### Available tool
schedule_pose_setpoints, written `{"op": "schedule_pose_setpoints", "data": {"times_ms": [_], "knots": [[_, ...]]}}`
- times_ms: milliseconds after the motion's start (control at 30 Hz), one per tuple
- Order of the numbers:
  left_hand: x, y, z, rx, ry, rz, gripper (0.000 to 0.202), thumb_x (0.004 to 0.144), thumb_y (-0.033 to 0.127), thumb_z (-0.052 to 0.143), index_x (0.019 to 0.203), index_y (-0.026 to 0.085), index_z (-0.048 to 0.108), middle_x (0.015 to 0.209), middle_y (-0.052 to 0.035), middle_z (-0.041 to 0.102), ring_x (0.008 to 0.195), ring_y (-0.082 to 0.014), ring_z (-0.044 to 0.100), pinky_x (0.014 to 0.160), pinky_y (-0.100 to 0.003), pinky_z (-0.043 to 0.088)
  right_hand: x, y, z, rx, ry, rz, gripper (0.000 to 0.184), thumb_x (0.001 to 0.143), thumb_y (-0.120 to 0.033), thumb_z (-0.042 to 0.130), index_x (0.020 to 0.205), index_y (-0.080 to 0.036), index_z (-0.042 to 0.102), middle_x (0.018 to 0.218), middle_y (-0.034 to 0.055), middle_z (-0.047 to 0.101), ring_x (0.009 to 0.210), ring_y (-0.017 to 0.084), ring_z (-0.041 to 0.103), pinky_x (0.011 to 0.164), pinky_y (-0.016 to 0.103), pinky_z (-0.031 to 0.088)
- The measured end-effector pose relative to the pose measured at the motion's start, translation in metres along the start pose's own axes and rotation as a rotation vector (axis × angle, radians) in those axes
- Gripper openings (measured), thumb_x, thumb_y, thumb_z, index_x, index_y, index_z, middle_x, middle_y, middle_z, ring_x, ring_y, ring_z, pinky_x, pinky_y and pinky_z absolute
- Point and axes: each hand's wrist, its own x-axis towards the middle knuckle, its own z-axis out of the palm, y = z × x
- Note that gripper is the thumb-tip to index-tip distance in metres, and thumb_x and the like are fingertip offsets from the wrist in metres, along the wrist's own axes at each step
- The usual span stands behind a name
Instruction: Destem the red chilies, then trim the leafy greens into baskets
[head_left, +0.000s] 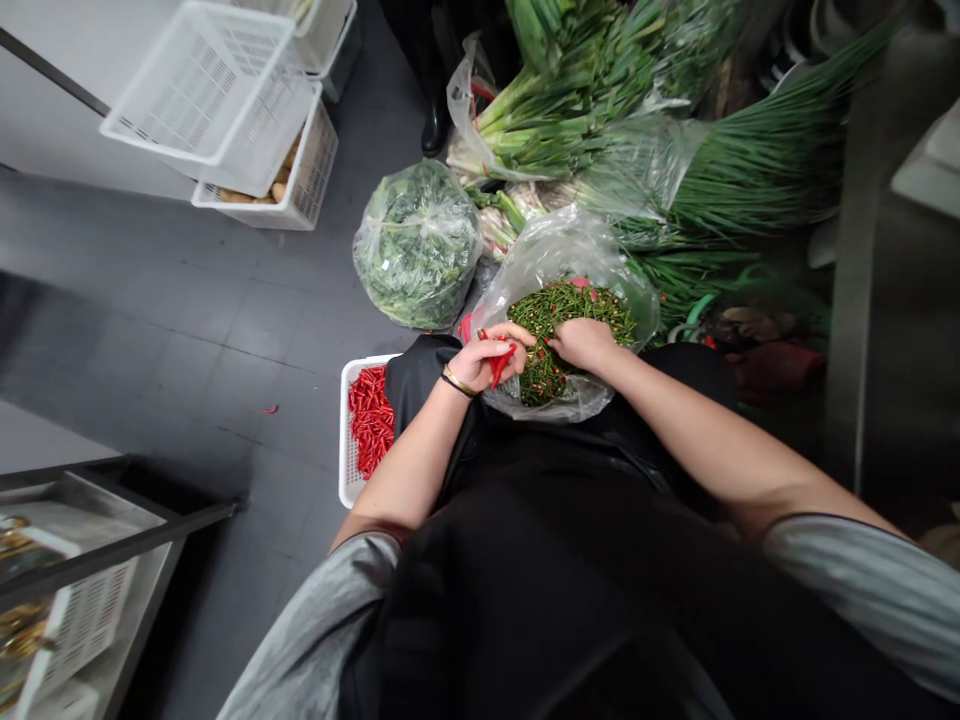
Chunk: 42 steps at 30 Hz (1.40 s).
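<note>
A clear plastic bag (570, 250) rests on my lap, full of green chili stems (559, 310) with some red bits among them. My left hand (487, 360) is curled around a few red chilies (501, 365) at the bag's near left edge. My right hand (583, 342) lies knuckles up on the stem pile, fingers bent down into it; what it holds is hidden. A white basket (346, 440) of stemmed red chilies (369, 420) sits on the floor by my left knee.
A tied bag of leafy greens (418, 245) stands ahead. Bundles of scallions (600, 110) and chives (750, 170) lie behind it. Stacked white crates (217, 90) stand at far left, a metal rack (97, 540) at near left. One red chili (271, 409) lies on the grey floor.
</note>
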Motion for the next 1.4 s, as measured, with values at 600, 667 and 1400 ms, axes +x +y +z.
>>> {"op": "schedule_pose_setpoints", "data": {"times_ms": [600, 667, 1400], "knots": [[0.024, -0.016, 0.026, 0.300, 0.261, -0.006, 0.040, 0.061, 0.043, 0.077, 0.058, 0.014, 0.050, 0.049, 0.0073, 0.041, 0.047, -0.0037, 0.034, 0.048, -0.021, 0.025, -0.048, -0.009, -0.014, 0.875, 0.063, -0.243, 0.037, 0.077, -0.051, 0.060, 0.064, -0.017, 0.058, 0.046, -0.0037, 0.051, 0.042, 0.008, 0.045, 0.045, 0.019, 0.034], [0.019, -0.015, 0.027, 0.447, 0.149, 0.019, 0.042, 0.057, 0.043, 0.079, 0.057, 0.014, 0.050, 0.051, 0.0069, 0.041, 0.051, -0.0048, 0.035, 0.051, -0.022, 0.027, -0.050, -0.004, -0.015, 0.948, -0.087, -0.277, 0.042, 0.080, -0.056, 0.054, 0.063, -0.017, 0.053, 0.041, -0.0052, 0.046, 0.037, 0.007, 0.041, 0.041, 0.019, 0.031], [-0.011, 0.015, 0.027, -0.178, 0.049, 0.232, 0.035, 0.066, 0.042, 0.071, 0.059, 0.015, 0.050, 0.049, 0.0041, 0.043, 0.037, -0.0046, 0.034, 0.037, -0.018, 0.024, -0.027, 0.016, -0.005, 0.749, -0.007, -0.023, 0.036, 0.083, -0.048, 0.051, 0.067, -0.017, 0.057, 0.062, 0.0047, 0.060, 0.059, 0.015, 0.058, 0.057, 0.026, 0.046]]}}
